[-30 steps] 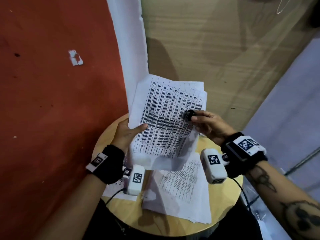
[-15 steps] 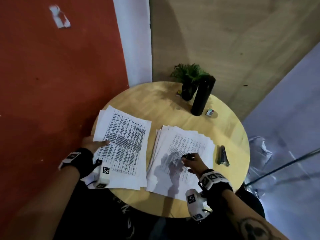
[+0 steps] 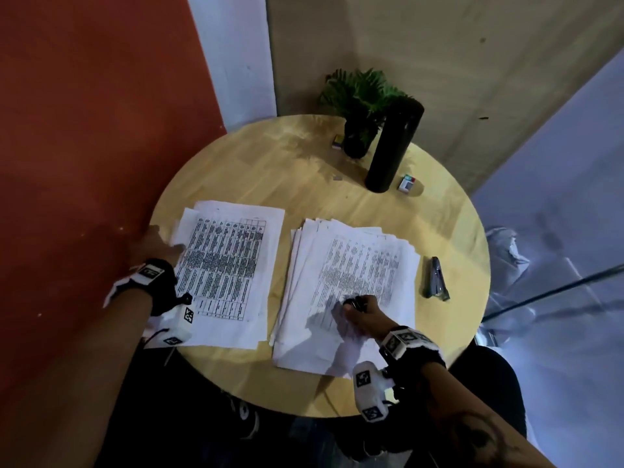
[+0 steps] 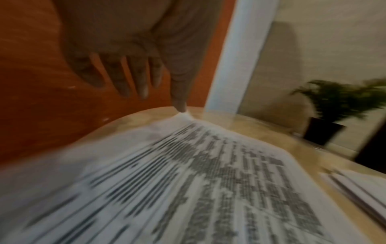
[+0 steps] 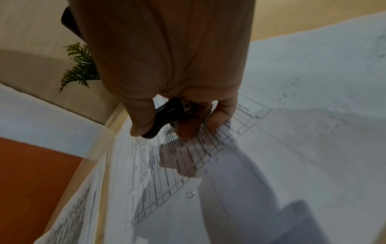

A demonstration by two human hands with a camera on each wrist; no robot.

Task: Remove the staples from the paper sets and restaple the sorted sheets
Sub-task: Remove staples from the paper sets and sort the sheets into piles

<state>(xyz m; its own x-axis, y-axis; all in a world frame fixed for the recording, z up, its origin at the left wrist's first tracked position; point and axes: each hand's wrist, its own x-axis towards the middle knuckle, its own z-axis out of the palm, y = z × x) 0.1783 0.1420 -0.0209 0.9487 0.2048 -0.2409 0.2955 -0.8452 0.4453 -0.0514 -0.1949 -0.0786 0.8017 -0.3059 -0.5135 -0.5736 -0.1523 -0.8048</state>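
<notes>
Left hand (image 3: pixel 153 243) flat, fingers straight, steadying the left pile (image 3: pixel 226 271); right hand (image 3: pixel 363 314) grips the staple remover (image 5: pixel 167 118); best work slowly to avoid tearing.

The left hand (image 3: pixel 153 243) reaches forward with its fingers (image 4: pixel 137 79) straight and spread, thumb extended, holding nothing. The right hand (image 3: pixel 363 314) is lower and nearer the body, its fingers (image 5: pixel 221 115) and thumb curled round a small black tool (image 5: pixel 169 113). Both forearms extend forward, each with a black wrist strap.
</notes>
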